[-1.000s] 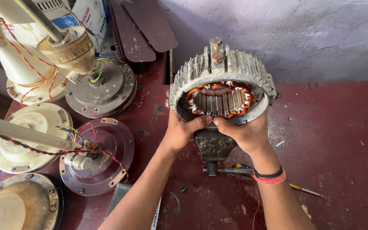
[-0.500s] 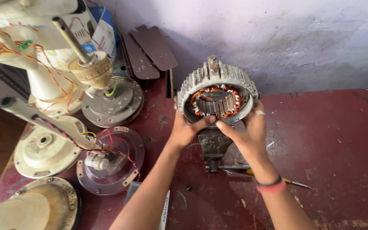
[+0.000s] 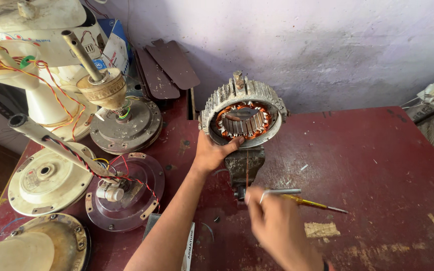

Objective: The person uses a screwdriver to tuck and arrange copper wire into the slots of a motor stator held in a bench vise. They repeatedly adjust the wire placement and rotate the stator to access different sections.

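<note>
The motor (image 3: 243, 116) stands in the vise (image 3: 244, 165) at the table's (image 3: 377, 165) back edge, the left hand (image 3: 212, 153) gripping its rim, while the blurred right hand (image 3: 272, 223), fingers loosely open, hovers near the screwdriver (image 3: 312, 202); a careless reach could knock it away.

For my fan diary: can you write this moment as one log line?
left hand: gripping ribbed grey motor stator | right hand: at yellow-handled screwdriver, blurred | red table

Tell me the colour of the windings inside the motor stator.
Copper-orange, ringing the grey steel core of the motor stator, which the left hand steadies. The head view shows it.
</note>
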